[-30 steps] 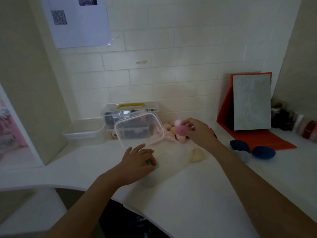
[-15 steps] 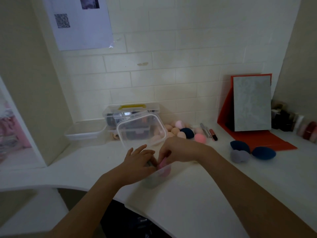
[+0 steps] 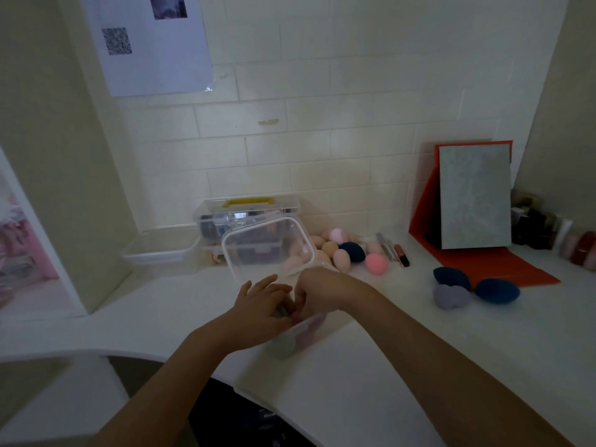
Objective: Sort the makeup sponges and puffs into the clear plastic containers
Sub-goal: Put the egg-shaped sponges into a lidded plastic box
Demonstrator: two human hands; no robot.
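A clear plastic container [image 3: 311,330] stands near the counter's front edge, its hinged lid [image 3: 267,250] raised behind it. Through its wall a grey sponge [image 3: 283,345] and a pink sponge [image 3: 308,332] show. My left hand [image 3: 261,304] rests on the container's left rim with fingers spread. My right hand [image 3: 322,288] reaches into it from the right, fingers curled down onto the pink sponge. Behind lies a pile of beige sponges [image 3: 335,253] with a navy one [image 3: 353,251] and a bright pink one [image 3: 376,263].
Two navy sponges [image 3: 451,278] [image 3: 496,290] and a lilac-grey one [image 3: 450,296] lie at the right. An empty clear tray [image 3: 161,246] and a yellow-handled box [image 3: 246,208] stand at the back left. Pens [image 3: 400,253], a red-framed mirror [image 3: 474,195] and bottles [image 3: 548,227] fill the back right.
My right hand took a pink sponge from the pile and brought it forward into the container, where it stays. The left hand has stayed on the container's rim.
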